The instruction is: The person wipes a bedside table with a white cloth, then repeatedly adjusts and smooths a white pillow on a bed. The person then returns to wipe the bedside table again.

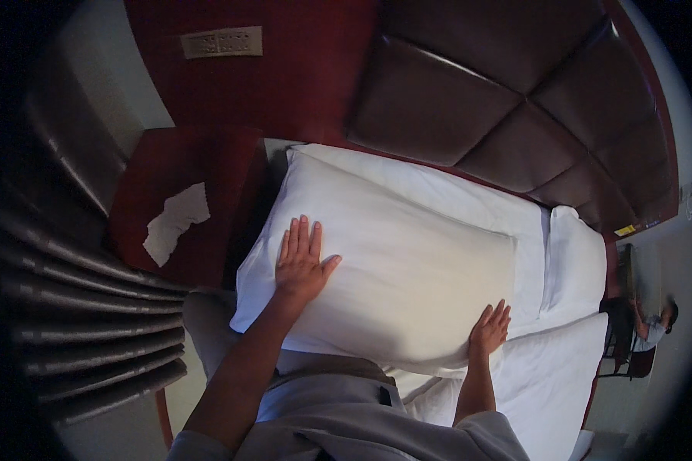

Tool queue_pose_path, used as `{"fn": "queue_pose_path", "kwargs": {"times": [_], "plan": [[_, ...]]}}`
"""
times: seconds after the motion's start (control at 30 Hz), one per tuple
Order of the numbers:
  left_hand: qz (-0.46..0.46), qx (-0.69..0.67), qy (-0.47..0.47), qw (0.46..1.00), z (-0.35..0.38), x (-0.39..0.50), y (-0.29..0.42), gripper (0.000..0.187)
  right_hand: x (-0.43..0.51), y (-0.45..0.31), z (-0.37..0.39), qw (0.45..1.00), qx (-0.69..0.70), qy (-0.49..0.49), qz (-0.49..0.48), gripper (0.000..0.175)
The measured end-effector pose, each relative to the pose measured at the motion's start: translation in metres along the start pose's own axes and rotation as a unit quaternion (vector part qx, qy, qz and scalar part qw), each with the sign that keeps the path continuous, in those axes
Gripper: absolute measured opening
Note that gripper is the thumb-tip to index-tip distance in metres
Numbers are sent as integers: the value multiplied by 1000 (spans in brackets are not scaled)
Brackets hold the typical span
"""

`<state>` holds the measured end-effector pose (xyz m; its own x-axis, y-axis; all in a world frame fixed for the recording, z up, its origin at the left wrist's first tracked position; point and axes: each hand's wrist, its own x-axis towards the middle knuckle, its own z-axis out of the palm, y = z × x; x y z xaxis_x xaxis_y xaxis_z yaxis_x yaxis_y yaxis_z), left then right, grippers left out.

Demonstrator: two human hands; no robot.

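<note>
A white pillow point(403, 259) lies flat on the bed in front of me, close to the headboard. My left hand point(304, 259) rests palm down on its left part, fingers spread and pointing towards the headboard. At the pillow's near right corner is my right hand point(490, 327), its fingers apart and nothing held in it. Beneath and beyond the pillow spreads a white bed sheet point(473, 201). A second white pillow point(576, 265) is farther right on the bed, beside a white bed cover point(559, 369).
A dark red nightstand point(167, 155) with a crumpled white cloth or paper point(176, 222) stands left of the bed. Dark curtains point(104, 334) hang at the left. The padded brown headboard point(438, 98) borders the far side. Another person point(649, 331) sits on a chair at the far right.
</note>
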<state>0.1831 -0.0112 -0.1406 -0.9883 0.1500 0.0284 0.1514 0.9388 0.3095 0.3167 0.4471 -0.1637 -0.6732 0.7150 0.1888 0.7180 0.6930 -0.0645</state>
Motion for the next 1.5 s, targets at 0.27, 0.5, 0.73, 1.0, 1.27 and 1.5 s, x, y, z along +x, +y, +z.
{"fn": "queue_pose_path", "kwargs": {"times": [0.27, 0.5, 0.73, 1.0, 1.27, 1.5], "plan": [[-84, -44, -16, 995, -10, -25, -28, 91, -13, 22, -4, 996, 41, -28, 68, 66], [-162, -77, -11, 984, -3, -50, -61, 89, -24, 41, -10, 987, 61, -61, 138, 71], [-100, 27, 133, 986, -1, -65, -64, 78, -35, 84, -11, 980, -51, -113, 153, 65], [24, 115, 144, 983, -35, -31, -34, 75, 20, 90, 5, 987, 13, 123, 100, 53], [141, -59, 107, 983, -38, 24, 64, 77, 53, -108, -36, 929, 196, 146, -276, 63], [187, -64, 70, 978, 1, 79, 112, 58, 35, -229, -10, 916, 183, 58, -353, 60]]}}
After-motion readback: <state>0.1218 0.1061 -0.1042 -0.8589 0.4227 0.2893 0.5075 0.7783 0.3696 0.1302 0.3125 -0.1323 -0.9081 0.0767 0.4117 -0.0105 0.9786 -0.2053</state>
